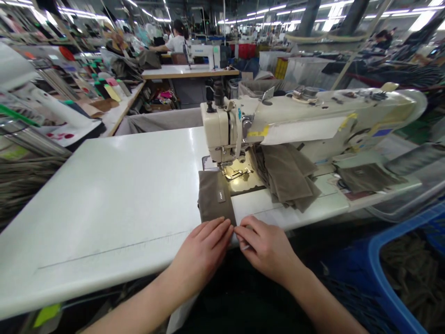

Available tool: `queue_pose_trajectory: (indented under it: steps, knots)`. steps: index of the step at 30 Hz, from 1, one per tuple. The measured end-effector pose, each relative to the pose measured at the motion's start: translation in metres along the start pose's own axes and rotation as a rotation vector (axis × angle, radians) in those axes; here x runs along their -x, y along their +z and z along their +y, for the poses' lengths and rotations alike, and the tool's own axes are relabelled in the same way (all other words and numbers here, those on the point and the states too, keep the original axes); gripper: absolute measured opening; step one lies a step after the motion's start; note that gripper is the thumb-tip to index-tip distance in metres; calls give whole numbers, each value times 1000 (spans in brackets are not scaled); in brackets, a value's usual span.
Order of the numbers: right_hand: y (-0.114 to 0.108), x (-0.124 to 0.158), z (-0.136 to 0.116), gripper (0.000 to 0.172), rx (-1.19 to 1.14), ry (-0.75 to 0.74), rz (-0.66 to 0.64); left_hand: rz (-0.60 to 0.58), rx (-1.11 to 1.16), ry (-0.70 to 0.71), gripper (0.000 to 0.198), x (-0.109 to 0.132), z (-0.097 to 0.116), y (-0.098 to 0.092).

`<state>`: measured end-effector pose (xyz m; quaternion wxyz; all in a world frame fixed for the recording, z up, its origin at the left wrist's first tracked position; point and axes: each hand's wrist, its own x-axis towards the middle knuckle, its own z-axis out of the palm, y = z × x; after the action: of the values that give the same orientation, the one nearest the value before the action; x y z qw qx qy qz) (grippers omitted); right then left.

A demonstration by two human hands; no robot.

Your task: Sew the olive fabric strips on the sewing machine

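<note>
A small grey-brown fabric piece with a little label lies flat on the white table, its far end near the presser foot of a cream sewing machine. My left hand lies flat on the table with its fingers stretched onto the fabric's near edge. My right hand sits beside it, fingers pinched together at the fabric's near right corner; a thin metal tip shows under them, too small to name.
A stack of the same fabric pieces lies right of the needle, another pile further right. A blue bin with fabric stands at lower right. Other sewing stations and a seated person are behind.
</note>
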<state>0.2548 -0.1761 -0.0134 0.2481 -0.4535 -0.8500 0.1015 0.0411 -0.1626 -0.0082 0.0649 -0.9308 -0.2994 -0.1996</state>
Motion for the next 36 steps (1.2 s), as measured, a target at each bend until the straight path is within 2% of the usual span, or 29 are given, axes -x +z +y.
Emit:
queue_pose_trajectory:
  steps: [5, 18, 21, 25, 27, 31, 36]
  knots:
    - [3, -5, 1, 18, -2, 6, 34, 18, 15, -4, 30, -4, -6, 1]
    - [2, -25, 5, 18, 43, 49, 40, -80, 44, -27, 35, -15, -23, 3]
    - [-1, -21, 6, 19, 26, 45, 137, -92, 38, -18, 34, -19, -27, 3]
    - [-16, -9, 13, 17, 111, 67, 457, -112, 26, -7, 34, -26, -32, 1]
    - [-26, -4, 18, 16, 237, 116, 548, -124, 23, -4, 34, -30, -34, -1]
    - [-39, 1, 31, 23, 399, 224, 511, -141, 21, -9, 33, -34, -39, -1]
    - [-41, 0, 39, 15, 368, 222, 551, -127, 48, -24, 33, -37, -44, 0]
